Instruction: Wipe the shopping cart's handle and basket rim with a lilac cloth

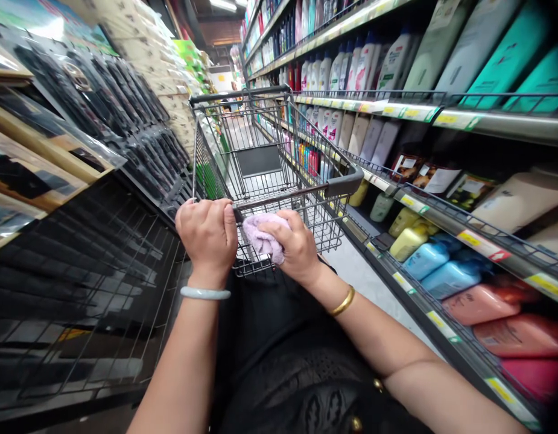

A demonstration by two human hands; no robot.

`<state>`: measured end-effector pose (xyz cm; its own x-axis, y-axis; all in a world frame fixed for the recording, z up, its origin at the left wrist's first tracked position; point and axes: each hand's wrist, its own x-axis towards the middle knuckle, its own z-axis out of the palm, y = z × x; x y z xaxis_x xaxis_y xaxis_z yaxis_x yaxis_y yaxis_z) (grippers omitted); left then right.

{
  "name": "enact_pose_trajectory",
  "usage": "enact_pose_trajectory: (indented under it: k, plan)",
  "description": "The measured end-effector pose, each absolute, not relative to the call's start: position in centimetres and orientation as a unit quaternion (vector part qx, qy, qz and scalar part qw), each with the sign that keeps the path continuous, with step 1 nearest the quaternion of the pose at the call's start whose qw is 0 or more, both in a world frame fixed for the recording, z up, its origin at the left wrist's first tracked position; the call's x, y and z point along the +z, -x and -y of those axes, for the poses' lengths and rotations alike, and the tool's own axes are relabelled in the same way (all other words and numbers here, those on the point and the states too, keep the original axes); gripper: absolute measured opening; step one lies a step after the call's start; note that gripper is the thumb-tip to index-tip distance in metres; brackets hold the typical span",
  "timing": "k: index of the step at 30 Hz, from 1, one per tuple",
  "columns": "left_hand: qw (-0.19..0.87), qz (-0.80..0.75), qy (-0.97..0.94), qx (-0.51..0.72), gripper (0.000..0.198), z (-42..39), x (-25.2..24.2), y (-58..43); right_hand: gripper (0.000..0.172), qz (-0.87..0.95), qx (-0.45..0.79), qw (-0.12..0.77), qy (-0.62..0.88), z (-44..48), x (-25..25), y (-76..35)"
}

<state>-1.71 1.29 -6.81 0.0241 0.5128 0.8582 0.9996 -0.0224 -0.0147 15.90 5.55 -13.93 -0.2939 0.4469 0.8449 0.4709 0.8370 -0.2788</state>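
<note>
A wire shopping cart (pixel 260 144) stands in front of me in a store aisle, and nothing shows in its basket. My left hand (pixel 209 235) is wrapped round the left end of the cart's handle bar (pixel 342 181). My right hand (pixel 294 244) is closed on a crumpled pale purple cloth (pixel 260 235), pressing it against the handle bar just right of my left hand. A pale bangle sits on my left wrist and a gold one on my right.
Shelves (pixel 441 114) of shampoo and lotion bottles run along the right, close to the cart. On the left hang black packaged goods (pixel 125 102) over a dark wire rack (pixel 79 289). The aisle floor (pixel 364 277) continues ahead.
</note>
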Motion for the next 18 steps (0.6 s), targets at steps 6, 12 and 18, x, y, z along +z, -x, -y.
enact_pose_trajectory:
  k: [6, 12, 18]
  plan:
    - [0.348, 0.607, 0.623, -0.349, 0.037, -1.3, -6.8, 1.7, 0.028, 0.837, -0.017, 0.466, 0.287, -5.7, -15.3, -15.9]
    - [0.335, 0.612, 0.627, -0.347, 0.037, -1.1, -6.7, 1.7, 0.027, 0.807, -0.002, 0.516, 0.285, -5.9, -13.4, -17.1]
    - [0.310, 0.617, 0.627, -0.361, 0.036, -1.1, -6.8, 1.7, 0.026, 0.824, 0.008, 0.482, 0.298, -5.8, -14.0, -17.6]
